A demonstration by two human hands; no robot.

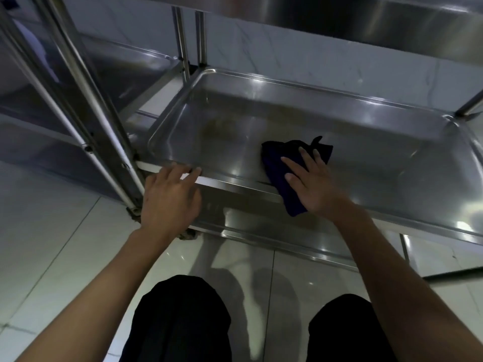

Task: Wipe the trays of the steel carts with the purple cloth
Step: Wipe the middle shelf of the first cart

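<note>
Lower tray, wiping: right hand fingers spread flat on purple cloth; left hand fingers relaxed on tray's near rim; advisable: even pressure into corners.

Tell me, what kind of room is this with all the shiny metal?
Probably a commercial kitchen or canteen back room. You can see steel carts with a deep tray, a glossy white tiled floor, and a purple cloth being wiped over the tray.

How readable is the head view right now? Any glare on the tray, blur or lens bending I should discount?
Head view: dim overall; bright glare patches on the tray floor and near rim. The purple cloth reads almost black under the right hand. The left hand looks slightly soft; cart posts bow from wide-angle distortion.
</note>
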